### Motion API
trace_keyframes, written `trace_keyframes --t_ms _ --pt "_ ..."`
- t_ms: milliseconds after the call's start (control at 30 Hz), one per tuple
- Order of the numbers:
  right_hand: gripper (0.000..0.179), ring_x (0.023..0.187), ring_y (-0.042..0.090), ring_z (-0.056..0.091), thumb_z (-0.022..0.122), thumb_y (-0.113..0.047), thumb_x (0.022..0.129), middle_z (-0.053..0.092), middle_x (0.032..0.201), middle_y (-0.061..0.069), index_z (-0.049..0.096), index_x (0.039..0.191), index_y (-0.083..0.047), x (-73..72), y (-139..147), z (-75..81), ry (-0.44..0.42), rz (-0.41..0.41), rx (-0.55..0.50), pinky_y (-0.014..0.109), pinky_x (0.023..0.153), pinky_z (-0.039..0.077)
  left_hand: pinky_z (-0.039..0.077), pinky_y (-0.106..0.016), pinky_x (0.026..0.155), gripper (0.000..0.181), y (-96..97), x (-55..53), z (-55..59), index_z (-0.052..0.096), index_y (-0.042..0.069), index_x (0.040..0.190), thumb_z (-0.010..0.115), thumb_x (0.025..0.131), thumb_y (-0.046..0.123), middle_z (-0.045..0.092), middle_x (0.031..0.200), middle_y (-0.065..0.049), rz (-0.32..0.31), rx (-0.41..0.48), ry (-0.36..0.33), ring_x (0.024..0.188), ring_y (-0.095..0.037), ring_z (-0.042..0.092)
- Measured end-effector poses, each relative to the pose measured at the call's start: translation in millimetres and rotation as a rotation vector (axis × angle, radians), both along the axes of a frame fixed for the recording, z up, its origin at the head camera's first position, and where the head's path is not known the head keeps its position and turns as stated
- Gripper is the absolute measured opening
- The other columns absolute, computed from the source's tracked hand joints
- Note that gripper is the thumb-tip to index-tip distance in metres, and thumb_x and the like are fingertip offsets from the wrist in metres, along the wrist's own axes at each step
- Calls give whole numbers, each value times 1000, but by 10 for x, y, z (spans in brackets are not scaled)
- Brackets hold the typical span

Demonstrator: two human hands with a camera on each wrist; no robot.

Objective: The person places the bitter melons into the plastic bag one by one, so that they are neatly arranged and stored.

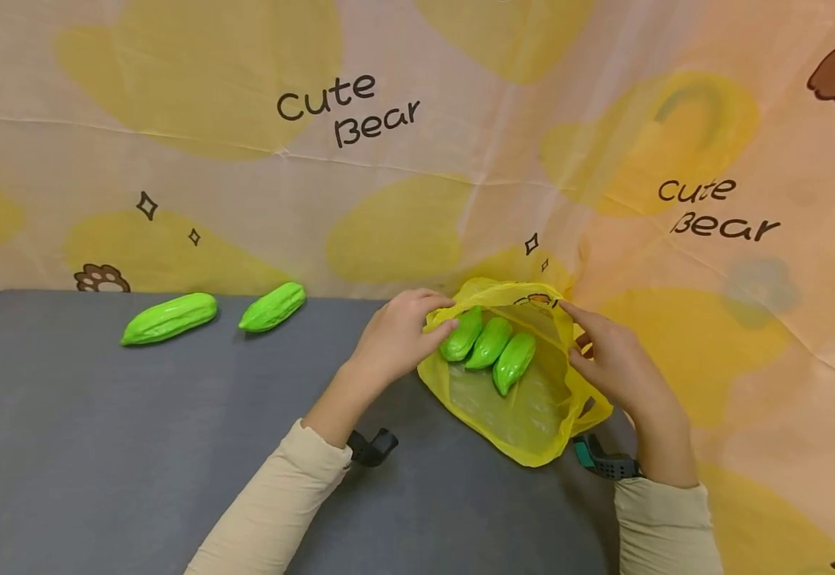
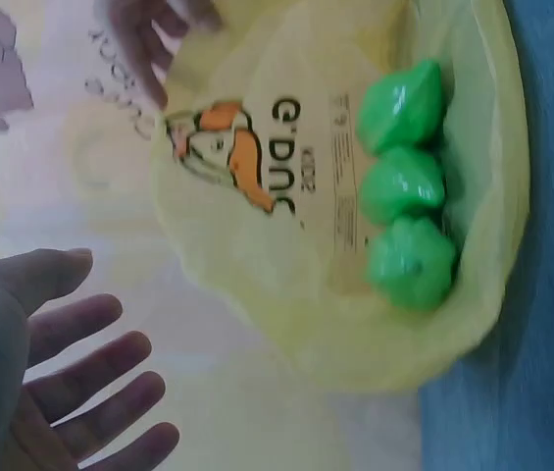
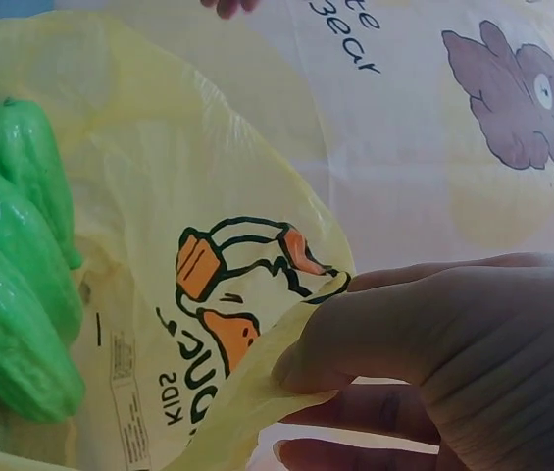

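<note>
A yellow plastic bag [image 1: 510,407] lies with its mouth open toward me in the head view, a cartoon duck printed on it. Three glossy green ribbed vegetables, like bitter melons [image 1: 491,343], rest side by side inside. My left hand [image 1: 406,331] is at the bag's left rim; in the left wrist view its fingers [image 2: 110,378] are spread, apart from the bag, holding nothing. On the opposite side, my right hand [image 1: 614,359] pinches the rim between thumb and fingers, plainest in the right wrist view, where the duck print [image 3: 232,285] is beside the thumb.
Two more green bitter-melon-like vegetables, one longer [image 1: 170,318] and one shorter [image 1: 273,307], lie at the back left of the grey table [image 1: 101,447]. A patterned cloth [image 1: 388,200] with "Cute Bear" lettering hangs behind and along the right side.
</note>
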State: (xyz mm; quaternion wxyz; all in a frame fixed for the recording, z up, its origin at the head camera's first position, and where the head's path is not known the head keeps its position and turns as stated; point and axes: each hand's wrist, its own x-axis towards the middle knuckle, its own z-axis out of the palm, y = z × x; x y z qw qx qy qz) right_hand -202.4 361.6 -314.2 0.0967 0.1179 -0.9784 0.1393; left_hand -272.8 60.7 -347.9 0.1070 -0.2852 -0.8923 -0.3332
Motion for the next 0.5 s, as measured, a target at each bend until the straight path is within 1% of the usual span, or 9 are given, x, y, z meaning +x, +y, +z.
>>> trace_keyframes --t_ms 133,267,367,500 --pt "66 95 36 69 61 1 90 58 140 27 43 153 -3 25 1 -1 13 4 -13 47 74 60 53 -46 102 34 -168 -66 -6 71 22 129 66 98 37 67 133 1 28 20 -8 128 -23 61" --pt "65 94 35 70 61 1 90 59 139 27 44 152 -2 37 10 6 32 5 -14 47 74 59 51 -49 105 36 -325 -133 1 70 21 130 65 98 37 67 136 -2 69 42 -43 130 -27 60" --pt "64 95 36 69 61 0 91 59 139 27 43 152 -3 34 12 14 30 11 -20 46 74 59 50 -50 106 39 -427 -177 15 68 19 132 65 99 38 65 138 -4 102 37 -67 131 -28 60" --pt "66 96 36 69 62 1 91 58 139 28 43 153 -4 32 16 27 23 8 -26 47 74 60 49 -52 108 43 -537 -230 28 66 18 136 63 99 40 63 141 -7 130 24 -99 134 -31 57"
